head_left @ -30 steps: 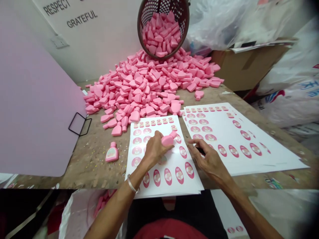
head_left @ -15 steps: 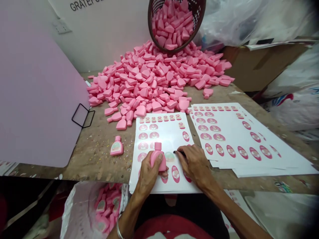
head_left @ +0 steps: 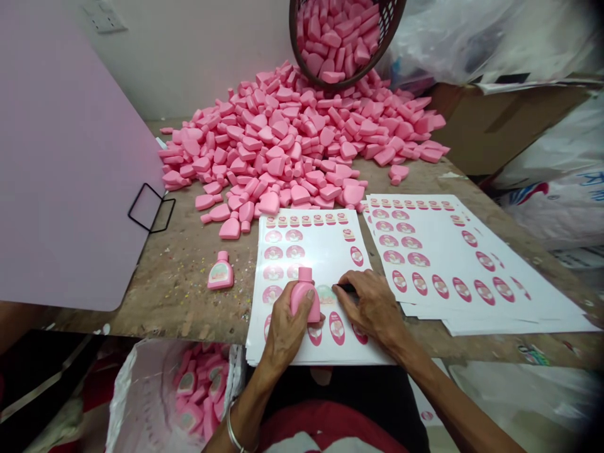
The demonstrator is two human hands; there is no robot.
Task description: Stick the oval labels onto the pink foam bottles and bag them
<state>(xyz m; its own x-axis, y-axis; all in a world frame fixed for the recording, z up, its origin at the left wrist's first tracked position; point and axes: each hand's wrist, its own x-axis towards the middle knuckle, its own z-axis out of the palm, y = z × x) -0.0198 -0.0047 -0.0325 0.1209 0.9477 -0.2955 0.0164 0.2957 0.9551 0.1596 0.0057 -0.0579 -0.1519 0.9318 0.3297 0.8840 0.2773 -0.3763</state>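
Note:
My left hand [head_left: 287,330] grips a small pink bottle [head_left: 303,287] upright above a sticker sheet [head_left: 324,251], thumb across its front. The front shows plain pink around the thumb. Pinched in my right hand [head_left: 375,311] is a thin black tool [head_left: 348,287]; its kind is hard to make out. The tool's tip is at the edge of a pale green sticker [head_left: 325,294] on the sheet, just right of the bottle. Pink oval stickers [head_left: 336,328] line the sheet's lower part. To the left stands a bottle with a green label [head_left: 221,274].
A large heap of pink bottles [head_left: 278,145] covers the back of the table, below a tipped brown basket [head_left: 295,47]. More sticker sheets [head_left: 438,239] lie at right. A pink panel [head_left: 70,176] borders the left; a white sack [head_left: 141,390] with labelled bottles is below the edge.
The view has shifted slightly, so the table things sit a little differently in the picture. Both hands keep nearly the same pose, with the bottle and the black tool still held.

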